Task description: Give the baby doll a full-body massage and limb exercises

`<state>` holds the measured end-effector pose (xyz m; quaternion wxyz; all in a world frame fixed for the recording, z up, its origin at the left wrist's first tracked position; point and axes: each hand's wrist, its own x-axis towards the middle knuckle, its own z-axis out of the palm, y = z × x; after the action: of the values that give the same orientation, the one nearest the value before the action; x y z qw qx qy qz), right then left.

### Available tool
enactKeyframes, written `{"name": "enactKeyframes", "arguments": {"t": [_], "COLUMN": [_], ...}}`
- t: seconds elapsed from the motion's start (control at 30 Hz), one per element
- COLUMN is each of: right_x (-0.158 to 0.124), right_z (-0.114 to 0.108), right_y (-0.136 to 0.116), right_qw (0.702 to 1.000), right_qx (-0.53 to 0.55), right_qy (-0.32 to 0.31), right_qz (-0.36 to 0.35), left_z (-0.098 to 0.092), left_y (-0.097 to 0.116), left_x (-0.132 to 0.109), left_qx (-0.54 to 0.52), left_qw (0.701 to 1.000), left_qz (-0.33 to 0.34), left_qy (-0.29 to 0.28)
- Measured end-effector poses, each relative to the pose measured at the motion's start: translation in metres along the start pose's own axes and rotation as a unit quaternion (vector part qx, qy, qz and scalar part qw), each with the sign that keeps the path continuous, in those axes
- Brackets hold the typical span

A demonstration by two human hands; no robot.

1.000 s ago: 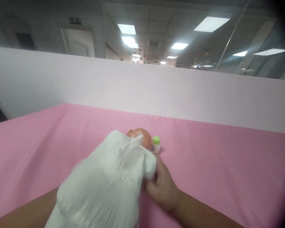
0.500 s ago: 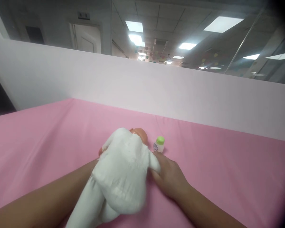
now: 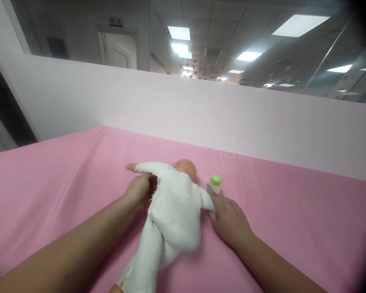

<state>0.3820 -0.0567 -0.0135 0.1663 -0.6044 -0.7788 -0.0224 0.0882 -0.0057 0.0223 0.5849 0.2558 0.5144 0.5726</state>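
A pink sheet (image 3: 293, 211) spreads across the view, a white wall (image 3: 232, 118) rising along its far edge. Mid-sheet lies the doll (image 3: 177, 207), clad in white, its head (image 3: 187, 167) pointing away from the person and its legs (image 3: 148, 248) reaching the lower edge of view. One arm (image 3: 152, 167) stretches left, the other arm (image 3: 205, 199) right. The right hand (image 3: 230, 217) has its grip clamped on that right-pointing arm, thumb on the near side. The left hand (image 3: 139, 188) is at the doll's other side, below the outstretched arm; its fingertips are hidden, so I cannot tell whether its grip is together or apart. Just beyond the right hand stands a bottle (image 3: 213, 187) with a green cap (image 3: 216, 180)
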Motion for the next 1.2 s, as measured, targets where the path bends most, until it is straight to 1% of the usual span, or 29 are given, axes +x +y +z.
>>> {"name": "enactKeyframes", "arguments": {"t": [0.1,0.23,0.37,0.43,0.5,0.57,0.63,0.73,0.8,0.87,0.9,0.97,1.0,1.07,1.1,1.13,1.17,1.2], "right_x": [-0.002,-0.005,-0.005,-0.005,-0.005,-0.004,-0.003,-0.002,-0.002,-0.002,-0.002,-0.002,-0.002,-0.001,0.0,0.0,0.0,-0.001], "right_z": [0.001,0.001,-0.001,-0.002,-0.002,-0.002,-0.001,0.0,0.0,0.001,0.001,0.001,0.001,0.001,0.001,0.0,0.0,0.0], "right_y": [0.0,0.0,-0.001,-0.002,-0.002,-0.002,-0.002,-0.002,-0.002,-0.002,-0.002,-0.002,-0.002,-0.002,-0.003,-0.003,-0.004,-0.005], "right_qw": [1.0,0.998,0.998,0.998,0.998,0.998,0.999,0.999,0.999,0.998,0.998,0.998,0.998,0.998,0.998,0.998,0.997,0.997], "right_qx": [-0.004,0.009,0.019,0.026,0.032,0.031,0.023,0.008,-0.001,-0.008,-0.011,-0.018,-0.022,-0.028,-0.031,-0.035,-0.043,-0.053], "right_qy": [0.017,0.04,0.034,0.03,0.024,0.017,0.012,0.003,-0.003,-0.01,-0.013,-0.016,-0.017,-0.022,-0.025,-0.023,-0.017,-0.004], "right_qz": [-0.023,-0.053,-0.053,-0.053,-0.055,-0.054,-0.048,-0.048,-0.052,-0.054,-0.053,-0.053,-0.053,-0.055,-0.056,-0.055,-0.054,-0.055], "left_z": [-0.007,-0.02,-0.03,-0.034,-0.037,-0.038,-0.037,-0.029,-0.021,-0.013,-0.009,-0.003,-0.001,0.001,0.002,0.002,0.001,0.001], "left_y": [0.006,0.018,0.027,0.03,0.031,0.033,0.032,0.026,0.018,0.012,0.01,0.008,0.008,0.009,0.009,0.009,0.009,0.009], "left_x": [0.017,0.038,0.051,0.053,0.055,0.054,0.051,0.037,0.021,-0.001,-0.013,-0.04,-0.053,-0.073,-0.079,-0.082,-0.081,-0.077], "left_qx": [-0.026,-0.073,-0.083,-0.062,-0.019,0.047,0.125,0.221,0.297,0.38,0.39,0.352,0.342,0.356,0.381,0.404,0.424,0.44], "left_qw": [0.999,0.992,0.989,0.988,0.986,0.979,0.969,0.944,0.908,0.845,0.826,0.804,0.783,0.728,0.7,0.681,0.673,0.676], "left_qz": [-0.016,0.016,0.03,0.039,0.063,0.095,0.137,0.214,0.287,0.375,0.404,0.457,0.483,0.498,0.493,0.48,0.464,0.447], "left_qy": [0.038,0.098,0.122,0.134,0.154,0.172,0.166,0.121,0.074,-0.003,-0.047,-0.142,-0.192,-0.309,-0.35,-0.379,-0.39,-0.386]}}
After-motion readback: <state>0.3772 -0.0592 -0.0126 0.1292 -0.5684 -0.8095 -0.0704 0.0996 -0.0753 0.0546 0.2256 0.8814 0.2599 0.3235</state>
